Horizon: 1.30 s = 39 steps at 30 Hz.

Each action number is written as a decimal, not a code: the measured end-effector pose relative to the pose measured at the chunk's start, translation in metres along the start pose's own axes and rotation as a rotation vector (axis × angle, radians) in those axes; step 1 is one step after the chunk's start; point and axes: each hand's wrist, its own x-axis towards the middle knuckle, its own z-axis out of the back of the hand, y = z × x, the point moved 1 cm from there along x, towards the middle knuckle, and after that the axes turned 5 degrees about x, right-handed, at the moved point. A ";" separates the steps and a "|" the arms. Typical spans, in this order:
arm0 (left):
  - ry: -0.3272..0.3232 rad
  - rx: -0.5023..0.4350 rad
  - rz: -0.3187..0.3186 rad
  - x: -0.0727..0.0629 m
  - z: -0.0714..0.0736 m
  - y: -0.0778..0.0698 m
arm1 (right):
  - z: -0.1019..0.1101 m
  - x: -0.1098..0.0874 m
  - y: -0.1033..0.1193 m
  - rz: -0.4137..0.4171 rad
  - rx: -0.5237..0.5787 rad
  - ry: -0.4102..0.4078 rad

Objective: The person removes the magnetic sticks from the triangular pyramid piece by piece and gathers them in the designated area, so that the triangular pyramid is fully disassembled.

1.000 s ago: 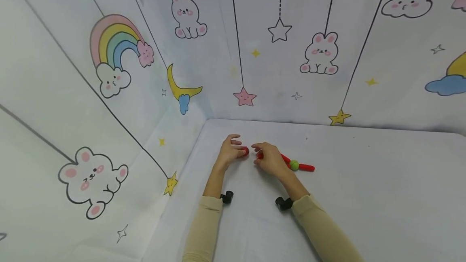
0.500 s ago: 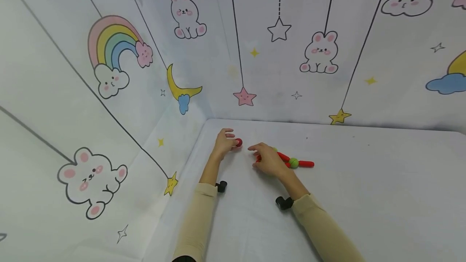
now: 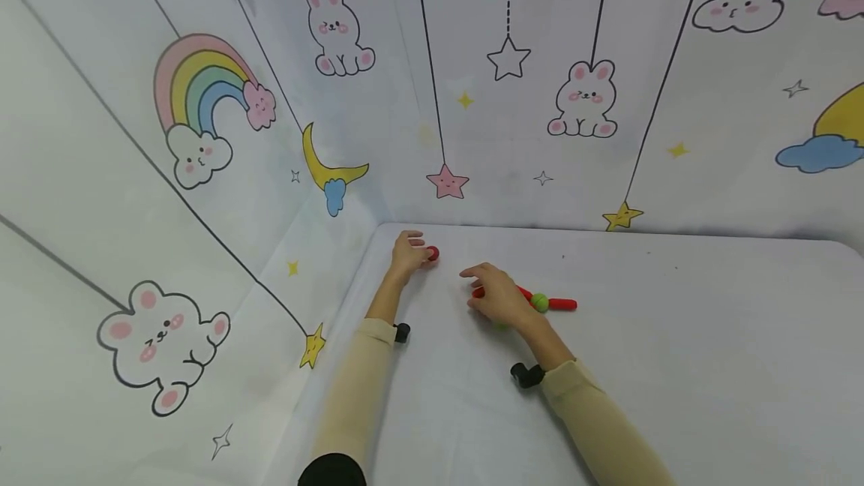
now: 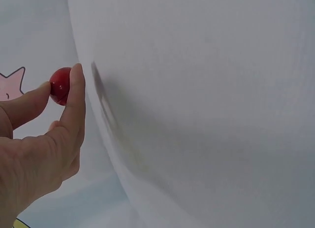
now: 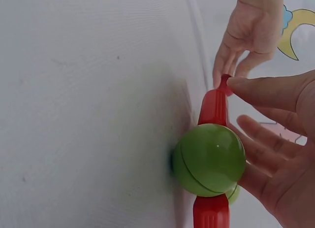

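Observation:
My left hand [image 3: 406,253] reaches toward the far left corner of the table and pinches a small red ball [image 4: 60,85] between thumb and fingertips. My right hand [image 3: 498,295] is near the middle of the table, its fingers around a joined toy of red rods and green balls. In the right wrist view, a green ball [image 5: 209,160] sits between two red rods [image 5: 213,109], with the fingers behind them. Another red rod [image 3: 562,304] sticks out to the right of the hand in the head view. The palm hides part of the toy.
A white cloth covers the table [image 3: 675,366]. Behind it and on the left stand cloth walls [image 3: 513,133] printed with rabbits, stars and rainbows. A black camera [image 3: 526,376] is strapped to the right wrist, another [image 3: 402,333] to the left.
My left hand has moved away toward the far left corner with the red ball. The right hand has stayed nearly in place, while the toy under it has turned a little.

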 end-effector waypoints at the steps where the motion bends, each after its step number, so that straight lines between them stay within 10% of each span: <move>1: 0.003 -0.012 0.002 0.002 0.001 0.001 | 0.001 0.000 0.001 -0.002 0.005 -0.001; 18: 0.027 -0.007 0.036 0.012 0.003 0.007 | 0.027 -0.005 -0.001 -0.032 0.082 -0.063; 39: -0.022 0.075 -0.134 -0.015 0.007 -0.021 | 0.059 -0.011 -0.027 -0.168 0.108 -0.141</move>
